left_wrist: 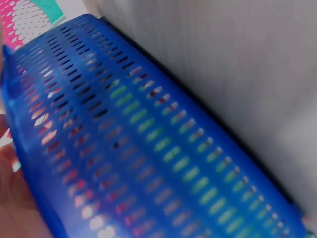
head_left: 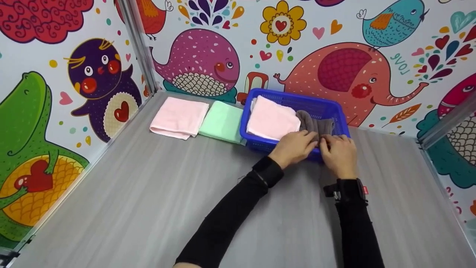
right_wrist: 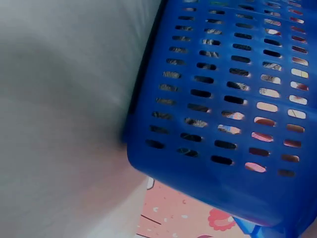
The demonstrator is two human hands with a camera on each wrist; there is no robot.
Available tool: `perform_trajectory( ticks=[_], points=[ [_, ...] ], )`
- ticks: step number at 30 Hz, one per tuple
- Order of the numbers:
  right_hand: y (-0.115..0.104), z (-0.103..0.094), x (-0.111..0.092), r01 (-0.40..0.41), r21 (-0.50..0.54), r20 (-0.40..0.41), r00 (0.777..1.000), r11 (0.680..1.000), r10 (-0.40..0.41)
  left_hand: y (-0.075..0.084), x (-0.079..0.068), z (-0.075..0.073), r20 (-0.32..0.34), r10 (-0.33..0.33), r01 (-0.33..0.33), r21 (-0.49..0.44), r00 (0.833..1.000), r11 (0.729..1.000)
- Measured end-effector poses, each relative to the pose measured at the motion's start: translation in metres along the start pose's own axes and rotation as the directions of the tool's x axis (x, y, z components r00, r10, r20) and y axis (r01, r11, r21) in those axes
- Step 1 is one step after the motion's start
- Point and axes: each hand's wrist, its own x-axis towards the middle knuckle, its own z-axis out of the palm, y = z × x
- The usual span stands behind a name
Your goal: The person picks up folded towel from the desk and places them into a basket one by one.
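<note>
While the gray cloth (head_left: 322,126) lies bunched in the basket's right part, both hands hold it by its near side, just over the basket's near rim. The left hand (head_left: 295,148) has its grip nearly closed, fingers bent onto the cloth; the right hand (head_left: 340,154) pinches it, thumb and curled fingers drawn together. How tight either grip is, I cannot tell.

Filling the left part of the blue basket (head_left: 260,145) is a folded pink cloth (head_left: 273,118), beside the gray one. Just left of the basket, a folded green cloth (head_left: 222,122) lies on the tabletop (head_left: 148,201), and farther left of the basket is another pink cloth (head_left: 180,116), next to the green. Behind the basket stands a wall (head_left: 253,22) with painted animals. Both wrist views show the basket's slotted sides.
</note>
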Motion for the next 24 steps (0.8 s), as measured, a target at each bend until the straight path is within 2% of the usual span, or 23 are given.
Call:
perform_trajectory(
  ticks=[3,5,7,10,11,12,14,16,17,18,20,22,24],
  points=[
    [0.003,0.000,0.000,-0.046,0.032,0.005,0.999,0.998,0.046,-0.022,-0.016,-0.010,-0.099,0.014,-0.027,-0.129,0.995,0.991],
    [0.005,-0.001,-0.001,-0.083,0.048,0.022,0.996,0.995,0.082,-0.043,-0.030,-0.018,-0.182,0.027,-0.048,-0.114,0.983,0.992],
    [0.007,-0.003,-0.002,-0.114,0.056,0.051,0.993,0.992,0.111,-0.068,-0.045,-0.027,-0.278,0.017,-0.036,-0.064,0.960,0.997],
    [0.009,-0.007,-0.001,-0.134,0.063,0.081,0.988,0.989,0.129,-0.113,-0.068,-0.039,-0.391,-0.071,0.071,-0.014,0.917,0.997],
    [0.009,-0.008,-0.001,-0.139,0.061,0.092,0.987,0.988,0.133,-0.127,-0.075,-0.042,-0.406,-0.123,0.129,-0.013,0.906,0.992],
    [0.009,-0.010,0.000,-0.141,0.058,0.096,0.986,0.988,0.135,-0.141,-0.082,-0.045,-0.394,-0.188,0.192,-0.029,0.900,0.981],
    [0.010,-0.011,0.001,-0.143,0.053,0.098,0.986,0.988,0.138,-0.165,-0.094,-0.046,-0.304,-0.306,0.308,-0.044,0.902,0.950],
    [0.010,-0.012,0.001,-0.143,0.052,0.098,0.986,0.988,0.138,-0.183,-0.106,-0.043,-0.136,-0.398,0.398,-0.028,0.907,0.917],
    [0.010,-0.011,0.001,-0.141,0.054,0.098,0.986,0.989,0.135,-0.189,-0.111,-0.041,-0.039,-0.429,0.429,-0.016,0.903,0.903],
    [0.010,-0.011,0.001,-0.139,0.057,0.098,0.986,0.989,0.133,-0.193,-0.116,-0.038,0.053,-0.449,0.450,-0.007,0.892,0.893],
    [0.010,-0.009,0.000,-0.135,0.063,0.100,0.987,0.989,0.129,-0.199,-0.122,-0.033,0.202,-0.469,0.477,0.008,0.860,0.879],
    [0.010,-0.007,-0.001,-0.132,0.068,0.097,0.987,0.989,0.126,-0.200,-0.126,-0.031,0.287,-0.473,0.487,0.026,0.833,0.873],
    [0.010,-0.006,-0.001,-0.131,0.067,0.095,0.988,0.989,0.125,-0.198,-0.128,-0.032,0.320,-0.470,0.485,0.036,0.823,0.874]
  ],
)
